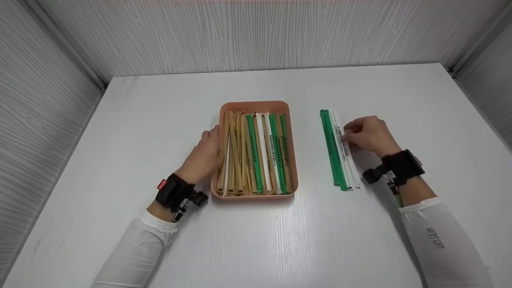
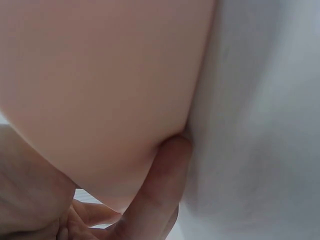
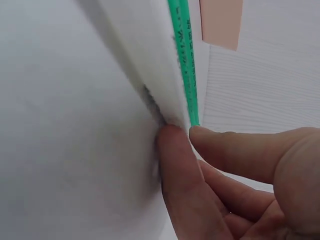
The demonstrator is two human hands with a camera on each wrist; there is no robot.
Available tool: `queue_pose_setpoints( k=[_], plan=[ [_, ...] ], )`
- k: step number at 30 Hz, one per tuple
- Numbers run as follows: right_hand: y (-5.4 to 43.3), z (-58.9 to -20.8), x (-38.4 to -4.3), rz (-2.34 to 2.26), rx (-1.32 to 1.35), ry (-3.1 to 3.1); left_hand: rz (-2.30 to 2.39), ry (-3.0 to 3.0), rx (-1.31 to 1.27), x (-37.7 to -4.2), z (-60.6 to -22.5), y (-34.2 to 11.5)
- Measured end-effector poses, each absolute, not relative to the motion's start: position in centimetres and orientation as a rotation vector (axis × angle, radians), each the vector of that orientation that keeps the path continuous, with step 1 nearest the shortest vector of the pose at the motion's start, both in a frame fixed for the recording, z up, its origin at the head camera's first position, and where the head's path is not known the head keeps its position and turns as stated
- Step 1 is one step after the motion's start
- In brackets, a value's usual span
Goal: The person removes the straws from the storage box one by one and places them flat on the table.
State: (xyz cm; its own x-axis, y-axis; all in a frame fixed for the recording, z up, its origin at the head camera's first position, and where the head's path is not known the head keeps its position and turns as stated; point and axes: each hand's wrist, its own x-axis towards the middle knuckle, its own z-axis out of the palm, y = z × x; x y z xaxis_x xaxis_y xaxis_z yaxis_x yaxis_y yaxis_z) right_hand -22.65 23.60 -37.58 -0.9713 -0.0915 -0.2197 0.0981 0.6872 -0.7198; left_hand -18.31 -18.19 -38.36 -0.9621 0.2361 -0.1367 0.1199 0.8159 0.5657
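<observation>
A shallow salmon-pink tray stands near the middle of the table, holding several long paper-wrapped straws in brown, green and white, laid side by side. My left hand holds the tray by its left side; in the left wrist view a finger presses low against the wall. To the right of the tray lies a small group of green straws and white straws. With thumb and index finger, my right hand pinches the white straw at the group's right edge, around its upper half.
The white table carries the tray and the loose straws. A pale wood-grain panel rises behind the table, with more panels at both sides. Each wrist wears a black strap with a small camera.
</observation>
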Motion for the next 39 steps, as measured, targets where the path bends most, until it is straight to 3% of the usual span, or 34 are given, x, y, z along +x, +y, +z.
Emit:
queue_pose_setpoints(
  k=[9, 22, 30, 39],
  plan=[
    [20.7, -34.6, -21.9, -1.272, -0.18, 2.841, 0.846, 2.811, 0.269, -18.4, -38.3, -18.2],
    [8.8, -30.7, -22.8, -1.283, -0.574, 2.746, 0.858, 2.811, 0.264, -18.5, -38.3, -17.9],
    [3.1, -32.8, -24.1, -1.173, -0.586, 2.653, 0.844, 2.832, 0.295, -18.4, -38.4, -17.6],
    [0.7, -36.2, -24.3, -0.896, -0.634, 2.681, 0.855, 2.821, 0.283, -18.3, -38.5, -17.5]
  ],
)
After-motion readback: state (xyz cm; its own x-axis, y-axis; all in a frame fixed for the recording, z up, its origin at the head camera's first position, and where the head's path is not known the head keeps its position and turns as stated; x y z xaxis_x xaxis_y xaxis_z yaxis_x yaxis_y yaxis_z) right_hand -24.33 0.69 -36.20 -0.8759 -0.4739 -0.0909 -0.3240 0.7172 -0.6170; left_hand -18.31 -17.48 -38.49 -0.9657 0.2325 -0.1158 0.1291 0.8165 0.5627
